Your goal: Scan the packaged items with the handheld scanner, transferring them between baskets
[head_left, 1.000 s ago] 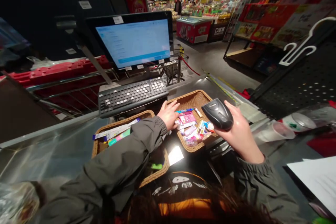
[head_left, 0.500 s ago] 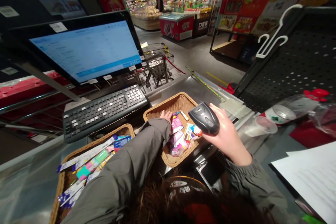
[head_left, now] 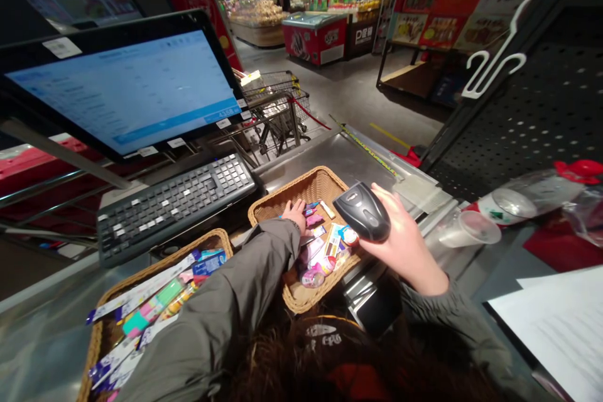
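My right hand (head_left: 402, 242) is wrapped round a black handheld barcode scanner (head_left: 362, 212), held over the right side of a wicker basket (head_left: 301, 185). Inside that basket lie small packaged goods: pink packets, a white-and-yellow packet (head_left: 333, 240) and a round clear-and-pink container (head_left: 312, 277). My left hand (head_left: 294, 212) reaches into the same basket, fingers stretched and slightly apart beside the pink packets, with nothing visible in them. A second wicker basket (head_left: 97, 333) stands at the left under my left forearm, filled with long purple-and-white packets and a green-and-pink item (head_left: 153, 308).
A keyboard (head_left: 176, 207) and a monitor (head_left: 132, 88) stand at the left. On the right are a plastic cup (head_left: 471, 229), paper sheets (head_left: 556, 320) and a black perforated panel (head_left: 532, 100) with a white hook. A shopping cart (head_left: 277, 100) stands beyond the metal counter (head_left: 325, 154).
The view has shifted slightly. My left hand has lifted a little among the packets, its fingers showing more clearly. The scanner stays over the basket in my right hand.
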